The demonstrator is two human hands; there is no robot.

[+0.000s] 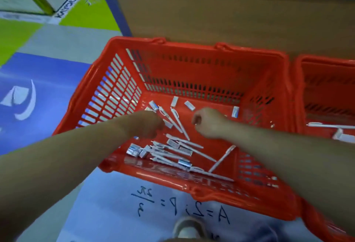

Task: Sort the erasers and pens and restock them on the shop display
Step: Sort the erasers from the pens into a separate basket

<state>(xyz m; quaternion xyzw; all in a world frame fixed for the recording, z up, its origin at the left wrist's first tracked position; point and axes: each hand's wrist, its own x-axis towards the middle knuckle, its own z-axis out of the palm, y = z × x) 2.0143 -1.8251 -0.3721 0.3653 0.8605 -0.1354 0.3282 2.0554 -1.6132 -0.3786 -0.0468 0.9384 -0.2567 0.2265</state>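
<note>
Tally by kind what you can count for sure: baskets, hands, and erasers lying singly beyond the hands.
Orange baskets: 2, main basket and second basket.
Hands: 2, left hand and right hand.
Single erasers: 4.
Total: 8.
The pens and the near heap are too blurred to count.

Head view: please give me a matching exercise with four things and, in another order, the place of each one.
Things: 1 large red plastic basket; 2 second red plastic basket; 3 black handwritten formula; 4 grey shoe.
Places: a at the bottom edge; b centre; c right edge; d on the pale blue floor sheet.
Pairs: 1-b; 2-c; 3-d; 4-a.
</note>
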